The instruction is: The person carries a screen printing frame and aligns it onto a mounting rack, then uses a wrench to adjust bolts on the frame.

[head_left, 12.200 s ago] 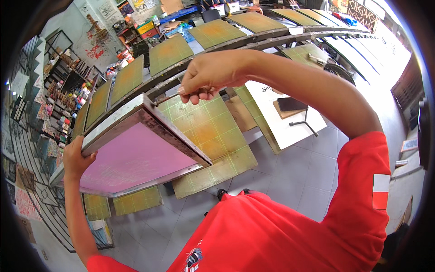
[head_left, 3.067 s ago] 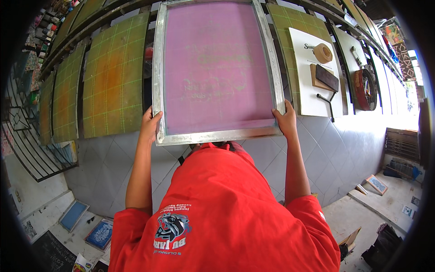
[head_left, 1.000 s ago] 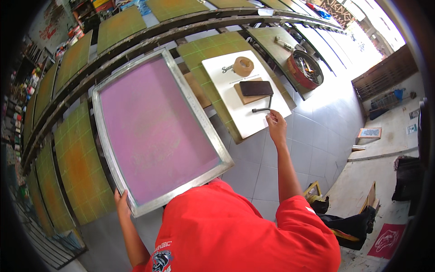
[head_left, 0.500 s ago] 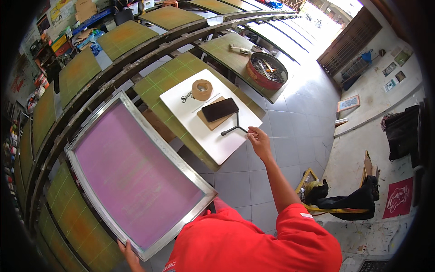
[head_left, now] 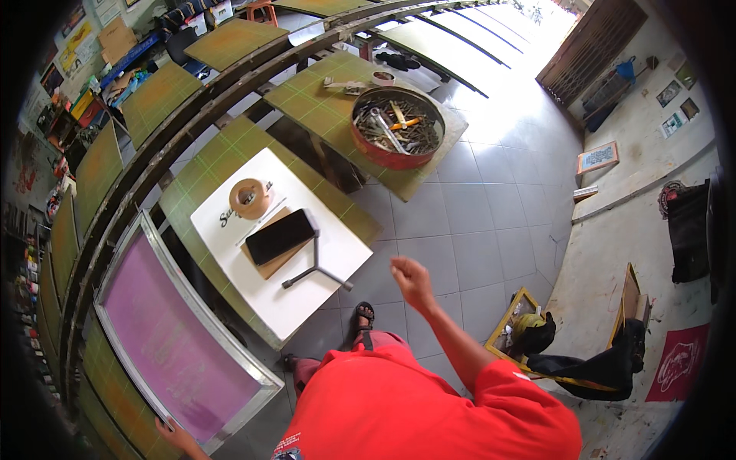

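My left hand (head_left: 175, 435) grips the lower left edge of a silk-screen frame (head_left: 264, 377), a metal frame with pink-purple mesh. The frame lies tilted at the left over a green gridded board. My right hand (head_left: 412, 280) is in the air over the floor, fingers curled in, with nothing seen in it. Nearest to it, a dark Y-shaped socket wrench (head_left: 313, 267) rests on a white printed board (head_left: 285, 313), one arm jutting past the board's edge. A black phone (head_left: 281, 236) on a brown card (head_left: 268, 267) and a roll of brown tape (head_left: 250, 199) are also there.
On the neighbouring green board (head_left: 322, 84) stands a round red tin (head_left: 395, 156) full of metal hardware and tools. A long metal rail (head_left: 184, 115) runs behind the boards. To the right, a yellow frame (head_left: 502, 326) and dark cloth (head_left: 594, 360) lie by the wall.
My right hand has let go of the socket wrench, which now lies on the white board, and has drawn away. My view has turned rightward; the left hand stays on the frame.
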`<action>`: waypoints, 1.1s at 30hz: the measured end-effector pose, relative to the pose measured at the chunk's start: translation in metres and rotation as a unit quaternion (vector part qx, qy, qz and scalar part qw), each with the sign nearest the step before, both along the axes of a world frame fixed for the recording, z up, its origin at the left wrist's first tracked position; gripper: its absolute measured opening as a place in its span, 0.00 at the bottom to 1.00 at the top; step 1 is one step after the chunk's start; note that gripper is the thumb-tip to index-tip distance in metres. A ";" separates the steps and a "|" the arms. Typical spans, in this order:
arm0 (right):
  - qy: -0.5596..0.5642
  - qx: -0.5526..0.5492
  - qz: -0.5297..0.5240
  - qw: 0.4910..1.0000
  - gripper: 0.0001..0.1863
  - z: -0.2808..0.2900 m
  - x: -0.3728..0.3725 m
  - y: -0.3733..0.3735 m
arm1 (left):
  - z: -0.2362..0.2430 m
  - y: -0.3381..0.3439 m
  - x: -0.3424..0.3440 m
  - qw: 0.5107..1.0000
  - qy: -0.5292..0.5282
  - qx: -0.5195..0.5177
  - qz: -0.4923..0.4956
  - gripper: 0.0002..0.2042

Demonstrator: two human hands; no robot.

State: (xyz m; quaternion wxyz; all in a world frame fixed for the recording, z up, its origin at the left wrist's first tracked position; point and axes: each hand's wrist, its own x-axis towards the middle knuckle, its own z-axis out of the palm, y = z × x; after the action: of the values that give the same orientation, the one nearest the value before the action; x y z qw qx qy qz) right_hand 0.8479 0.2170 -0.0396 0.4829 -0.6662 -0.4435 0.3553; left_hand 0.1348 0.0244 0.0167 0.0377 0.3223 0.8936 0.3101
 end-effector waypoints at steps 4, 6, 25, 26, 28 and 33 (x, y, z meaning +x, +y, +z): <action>0.039 -0.074 0.012 0.996 0.12 -0.028 0.024 -0.046 | 0.023 0.099 0.152 0.983 0.065 0.068 -0.159 0.20; 0.056 -0.083 0.023 0.995 0.11 -0.029 0.031 -0.053 | 0.036 0.147 0.235 0.956 0.107 0.059 -0.266 0.17; -0.616 -0.076 0.289 0.729 0.10 0.053 0.232 0.339 | 0.073 0.239 0.512 0.819 -0.187 0.047 -0.540 0.11; -0.610 -0.070 0.308 0.727 0.10 0.056 0.230 0.340 | 0.077 0.234 0.515 0.830 -0.182 0.039 -0.526 0.11; -0.586 -0.043 0.351 0.729 0.10 0.064 0.231 0.342 | 0.078 0.221 0.520 0.848 -0.156 0.041 -0.506 0.11; -0.560 0.080 0.455 0.688 0.08 0.086 0.233 0.340 | 0.077 0.159 0.566 0.903 -0.145 0.078 -0.398 0.12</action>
State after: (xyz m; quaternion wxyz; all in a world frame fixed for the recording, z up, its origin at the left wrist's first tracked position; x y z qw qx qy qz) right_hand 1.0809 0.5570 0.0467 -0.0249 -0.4171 -0.9068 0.0556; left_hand 0.7004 0.1837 0.0938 0.2615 0.6047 0.6485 0.3812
